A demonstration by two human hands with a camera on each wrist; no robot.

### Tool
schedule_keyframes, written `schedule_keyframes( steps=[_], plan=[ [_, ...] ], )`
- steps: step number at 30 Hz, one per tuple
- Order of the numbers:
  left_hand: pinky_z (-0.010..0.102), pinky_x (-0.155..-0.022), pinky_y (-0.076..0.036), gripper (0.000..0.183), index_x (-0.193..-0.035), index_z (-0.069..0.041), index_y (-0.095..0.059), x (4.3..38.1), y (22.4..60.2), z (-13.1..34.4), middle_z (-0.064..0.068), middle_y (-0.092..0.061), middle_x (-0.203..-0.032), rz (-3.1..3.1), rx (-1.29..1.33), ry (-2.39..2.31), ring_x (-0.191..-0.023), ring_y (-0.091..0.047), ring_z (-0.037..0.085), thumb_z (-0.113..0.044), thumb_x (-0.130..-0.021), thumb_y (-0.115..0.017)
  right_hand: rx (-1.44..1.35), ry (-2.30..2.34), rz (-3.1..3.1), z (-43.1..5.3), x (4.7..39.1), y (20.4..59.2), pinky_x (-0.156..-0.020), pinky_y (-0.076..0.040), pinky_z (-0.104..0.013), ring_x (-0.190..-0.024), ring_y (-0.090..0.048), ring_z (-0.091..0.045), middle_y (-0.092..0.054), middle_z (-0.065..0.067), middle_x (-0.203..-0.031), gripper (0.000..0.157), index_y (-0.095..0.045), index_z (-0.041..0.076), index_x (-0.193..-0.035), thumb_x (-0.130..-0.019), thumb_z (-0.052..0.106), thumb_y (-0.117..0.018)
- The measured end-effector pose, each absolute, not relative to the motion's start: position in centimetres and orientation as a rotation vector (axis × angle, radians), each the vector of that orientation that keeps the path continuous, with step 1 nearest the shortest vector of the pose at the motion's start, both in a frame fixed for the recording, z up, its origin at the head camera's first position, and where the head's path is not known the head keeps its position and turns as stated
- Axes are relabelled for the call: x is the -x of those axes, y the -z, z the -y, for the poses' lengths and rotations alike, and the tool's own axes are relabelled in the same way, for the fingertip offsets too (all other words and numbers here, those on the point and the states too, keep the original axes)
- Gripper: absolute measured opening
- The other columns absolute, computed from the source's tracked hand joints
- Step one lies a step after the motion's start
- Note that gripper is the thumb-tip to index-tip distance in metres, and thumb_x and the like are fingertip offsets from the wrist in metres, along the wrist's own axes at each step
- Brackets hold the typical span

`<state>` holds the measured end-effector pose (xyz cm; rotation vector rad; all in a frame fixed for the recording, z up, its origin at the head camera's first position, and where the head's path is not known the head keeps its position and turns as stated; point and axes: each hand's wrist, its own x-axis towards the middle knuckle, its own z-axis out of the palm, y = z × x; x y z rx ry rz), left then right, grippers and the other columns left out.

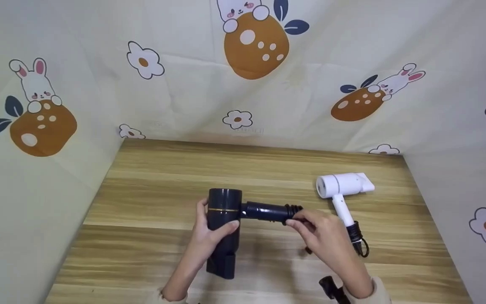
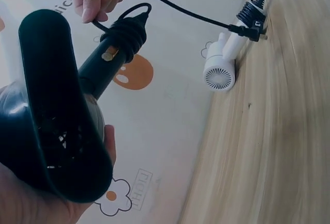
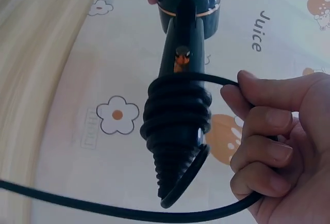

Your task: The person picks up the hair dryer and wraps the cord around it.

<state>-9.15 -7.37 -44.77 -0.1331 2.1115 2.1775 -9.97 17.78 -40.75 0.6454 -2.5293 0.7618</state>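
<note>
A dark hair dryer [image 1: 225, 198] with a thin gold ring is held up over the wooden table, its flat nozzle [image 1: 222, 266] toward the person. My left hand [image 1: 205, 236] grips its barrel, thumb along the near side. The handle [image 1: 266, 211] points right, and several turns of black cord [image 3: 178, 105] are wound round its end. Between thumb and index finger, my right hand [image 1: 327, 234] pinches the cord beside these coils; in the right wrist view its other fingers curl over a lower stretch. The cord's plug [image 2: 251, 31] dangles free in the left wrist view.
A white hair dryer [image 1: 344, 184] lies at the right of the wooden table [image 1: 150, 181], its black cord [image 1: 355, 232] bundled round the handle. Patterned cloth [image 1: 184, 97] with rabbits and flowers encloses the back and both sides. Near my right wrist is a black object [image 1: 329, 287].
</note>
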Motion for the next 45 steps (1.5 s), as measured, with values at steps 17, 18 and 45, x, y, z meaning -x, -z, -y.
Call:
schedule_keyframes(
  steps=[17, 18, 45],
  plan=[
    [0.038, -0.071, -0.054, 0.080, -0.135, -0.016, -0.022, 8.7, 44.0, 8.1, 0.023, -0.049, -0.112, -2.040, -0.098, -2.029, -0.083, -0.061, 0.024, -0.018, -0.073, -0.073, -0.796, -1.210, 2.546, -19.2, 11.5, 41.1, -0.049, -0.039, -0.017, -0.057, -0.044, 0.002, -0.063, 0.009, -0.072, 0.007, -0.070, 0.015, -0.076, -0.073, 0.016, -0.076],
    [0.038, -0.070, -0.054, 0.079, -0.134, -0.016, -0.022, 8.7, 44.0, 8.2, 0.023, -0.049, -0.112, -2.021, -0.112, -2.025, -0.082, -0.062, 0.024, -0.017, -0.073, -0.073, -0.816, -1.240, 2.541, -19.3, 11.5, 41.1, -0.052, -0.041, -0.017, -0.060, -0.047, 0.000, -0.063, 0.008, -0.073, 0.007, -0.071, 0.015, -0.076, -0.072, 0.016, -0.077],
    [0.043, -0.070, -0.053, 0.061, -0.124, -0.011, -0.026, 8.6, 44.3, 8.5, 0.017, -0.052, -0.105, -1.665, -0.110, -2.242, -0.085, -0.061, 0.027, -0.010, -0.076, -0.064, -0.979, -2.396, 2.314, -20.5, 13.5, 43.3, -0.071, -0.047, -0.015, -0.080, -0.060, -0.001, -0.067, 0.013, -0.087, 0.034, -0.067, 0.023, -0.089, -0.091, -0.002, -0.045]
  ],
)
